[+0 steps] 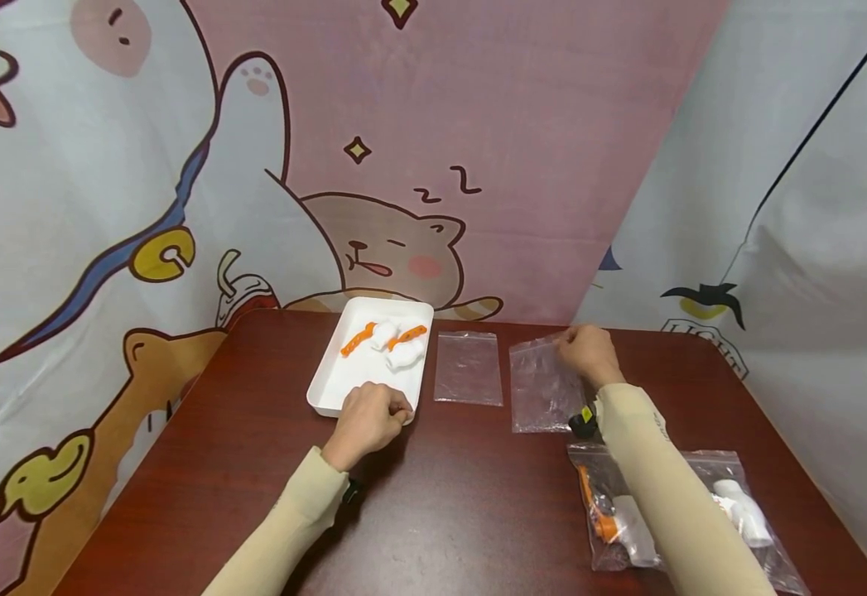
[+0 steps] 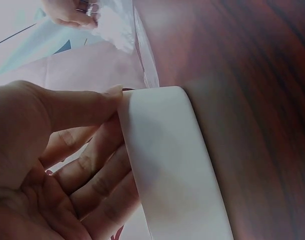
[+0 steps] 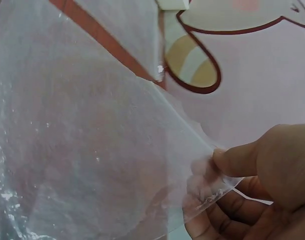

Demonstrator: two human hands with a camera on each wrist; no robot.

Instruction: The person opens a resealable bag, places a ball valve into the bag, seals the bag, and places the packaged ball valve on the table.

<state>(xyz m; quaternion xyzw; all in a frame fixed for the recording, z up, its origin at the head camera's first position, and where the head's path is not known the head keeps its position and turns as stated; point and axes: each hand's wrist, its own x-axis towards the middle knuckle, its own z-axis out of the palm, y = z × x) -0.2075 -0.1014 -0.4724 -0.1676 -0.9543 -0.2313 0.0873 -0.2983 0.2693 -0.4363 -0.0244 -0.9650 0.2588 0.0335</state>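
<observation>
With my left hand (image 1: pixel 368 424) I grip the near rim of a white tray (image 1: pixel 354 381); in the left wrist view the thumb (image 2: pixel 87 106) lies on its edge and the fingers curl inside. Two orange strips (image 1: pixel 358 339) with holes and white rounded pieces (image 1: pixel 403 354) lie in the tray, their kind unclear. My right hand (image 1: pixel 590 353) pinches the top corner of a clear zip bag (image 1: pixel 541 393), thumb against fingers. In the right wrist view the bag's film (image 3: pixel 102 135) spreads left of the hand, and fingertips show through it.
A flat clear zip bag (image 1: pixel 468 370) lies between the tray and the held bag. Under the right forearm, filled clear bags (image 1: pixel 612 559) contain orange and white items, partly hidden. All rest on a brown table (image 1: pixel 448 513) with a printed cloth (image 1: pixel 537 165) behind it.
</observation>
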